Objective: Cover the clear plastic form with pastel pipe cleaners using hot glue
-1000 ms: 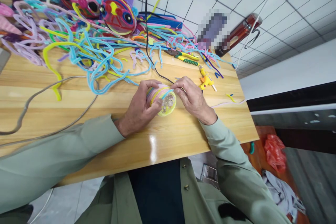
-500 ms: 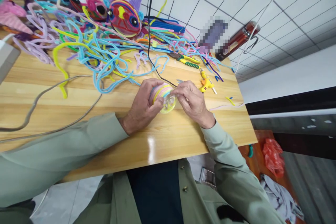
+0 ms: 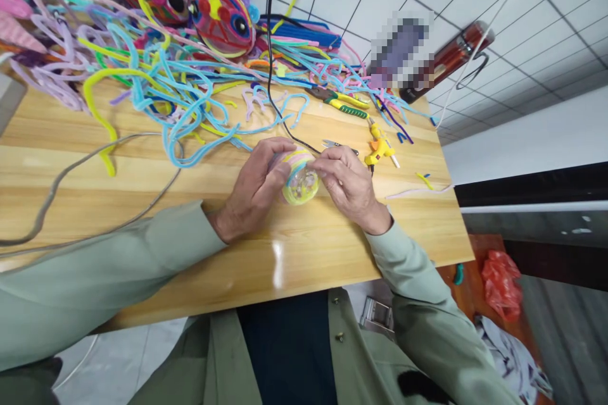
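Observation:
My left hand curls round a small ball wrapped in pastel pipe cleaners, which rests just above the wooden table. My right hand closes on the ball's right side, fingertips pinched against the wrapping. A clear glittery patch of the ball shows between the two hands. A light blue pipe cleaner trails from the ball toward the pile at the left.
A tangle of coloured pipe cleaners and two pipe-cleaner masks fill the table's far side. Pliers, small scissors and a yellow glue gun lie right of my hands. A grey cable crosses the left; a dark bottle stands far right.
The ball has turned a little between my hands, showing more of its clear glittery face. Both hands keep their hold; the view shifted slightly.

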A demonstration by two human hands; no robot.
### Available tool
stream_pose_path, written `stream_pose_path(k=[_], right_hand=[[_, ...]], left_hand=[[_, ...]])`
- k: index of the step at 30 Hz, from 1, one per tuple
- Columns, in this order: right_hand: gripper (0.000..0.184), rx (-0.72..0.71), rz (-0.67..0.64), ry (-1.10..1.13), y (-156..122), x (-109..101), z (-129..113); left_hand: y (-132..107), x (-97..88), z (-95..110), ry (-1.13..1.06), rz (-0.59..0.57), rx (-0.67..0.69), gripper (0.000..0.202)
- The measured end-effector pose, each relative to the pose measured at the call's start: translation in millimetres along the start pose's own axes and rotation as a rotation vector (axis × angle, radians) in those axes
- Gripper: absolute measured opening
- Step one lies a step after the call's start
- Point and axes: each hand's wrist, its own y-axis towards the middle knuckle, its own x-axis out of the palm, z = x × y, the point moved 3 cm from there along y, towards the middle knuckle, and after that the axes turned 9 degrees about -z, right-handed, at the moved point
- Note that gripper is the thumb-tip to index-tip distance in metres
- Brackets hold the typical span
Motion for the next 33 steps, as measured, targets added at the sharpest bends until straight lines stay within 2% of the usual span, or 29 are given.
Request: stream_pose_path(k=[6, 13, 18, 23, 28, 30, 33], right_hand=[[0.032, 0.003, -0.006, 0.043, 1, -1, -4], [0.026, -0.015, 0.004, 0.035, 3, -3, -8], [0.025, 0.012, -0.009, 0.011, 3, -4, -7], [0.026, 0.031, -0.032, 0.005, 2, -5, -5], [0.026, 0.038, -0.036, 0.038, 0, -7, -2], [0.027, 0.042, -0.045, 0.041, 0, -6, -2], [0.029, 0.031, -0.048, 0.043, 0, -6, -3]], left_hand=[[3, -0.2, -2, 0.042, -0.007, -0.011, 0.034], [5, 0.3, -3, -0.075, -0.004, -0.061, 0.039], [9, -1.4, 3, -0.017, -0.03, -0.073, 0.035], [18, -7.7, 10, 0.064, -0.12, -0.168, 0.039], [26, -12.2, 15, 0.07, -0.266, -0.189, 0.049], [25, -12.7, 14, 0.078, -0.246, -0.191, 0.046], [20, -10.5, 9, 0.08, -0.145, -0.157, 0.045]])
